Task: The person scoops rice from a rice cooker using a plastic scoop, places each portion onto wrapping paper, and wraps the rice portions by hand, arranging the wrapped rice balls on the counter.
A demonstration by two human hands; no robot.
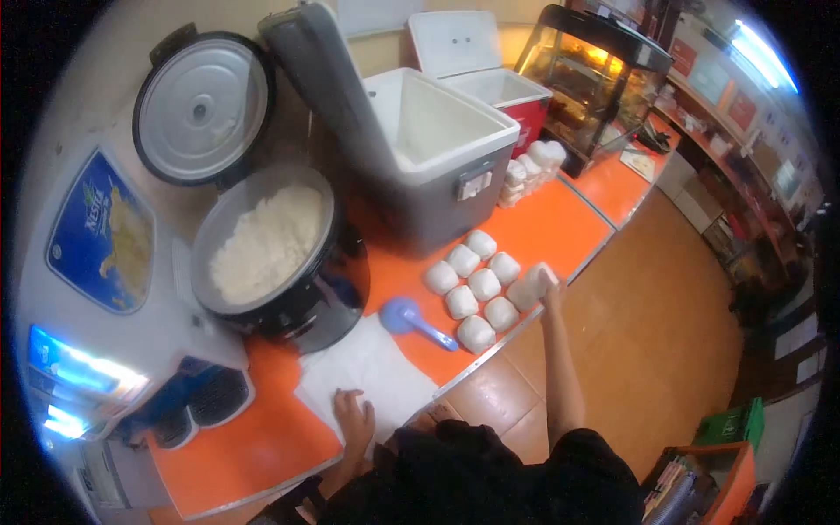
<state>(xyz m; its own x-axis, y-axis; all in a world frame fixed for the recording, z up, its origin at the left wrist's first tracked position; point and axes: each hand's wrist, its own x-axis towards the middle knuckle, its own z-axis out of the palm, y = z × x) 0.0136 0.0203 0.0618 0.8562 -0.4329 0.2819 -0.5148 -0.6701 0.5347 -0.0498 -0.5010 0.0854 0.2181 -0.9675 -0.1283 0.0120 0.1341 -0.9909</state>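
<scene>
My right hand is closed on a white wrapped bundle at the right end of the rows. Several similar white wrapped bundles sit in rows on the orange counter. My left hand lies with its fingers apart on white paper sheets at the counter's front. Between the paper and the bundles lies a blue rice scoop. Behind the paper, an open black rice cooker holds white rice.
A grey cooler stands open behind the bundles, beside a red cooler and more stacked bundles. A lit glass food warmer is at the back right. A white dispenser stands at left. The counter's metal edge runs along the front.
</scene>
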